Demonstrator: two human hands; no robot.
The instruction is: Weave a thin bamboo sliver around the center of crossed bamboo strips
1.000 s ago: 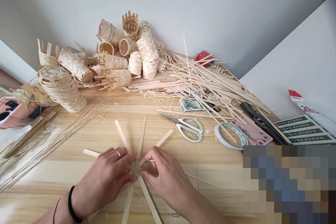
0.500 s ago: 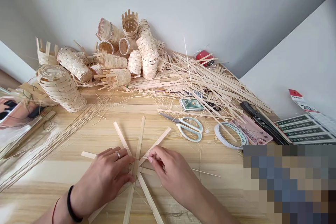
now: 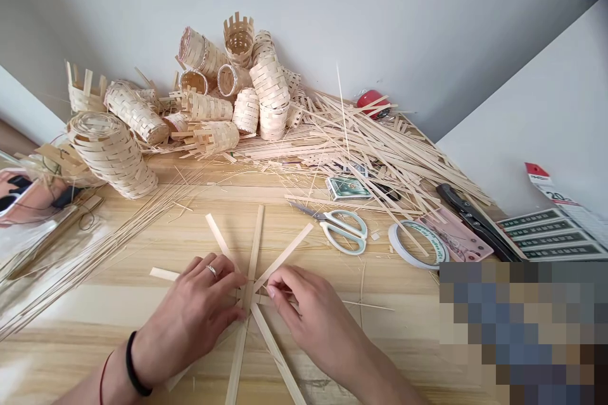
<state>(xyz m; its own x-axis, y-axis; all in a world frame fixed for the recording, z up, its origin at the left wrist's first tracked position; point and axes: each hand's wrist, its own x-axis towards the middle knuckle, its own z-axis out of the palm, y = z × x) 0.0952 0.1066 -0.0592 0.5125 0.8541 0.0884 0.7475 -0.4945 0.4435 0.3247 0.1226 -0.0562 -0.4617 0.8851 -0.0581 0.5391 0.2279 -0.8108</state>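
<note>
Flat pale bamboo strips (image 3: 258, 234) cross like a star on the table in front of me. My left hand (image 3: 199, 310) lies over the left side of the crossing. Its curled fingers and thumb hold the strips close to the centre. Opposite it, my right hand (image 3: 304, 310) pinches a thin bamboo strand (image 3: 368, 305) between thumb and forefinger, just right of the crossing. One end of that strand sticks out to the right behind the hand. Part of the crossing is hidden by my left fingers.
Woven baskets (image 3: 209, 107) are heaped at the back left, with a pile of loose strips (image 3: 380, 133) beside them. Scissors (image 3: 344, 231), a tape roll (image 3: 396, 247) and black-handled pruners (image 3: 468, 218) lie to the right. Long thin strands (image 3: 118, 234) spread across the left.
My right fingertips have shifted slightly down, and the thin strand has drawn a little to the left. My left hand stays at the crossing. The view has shifted slightly.
</note>
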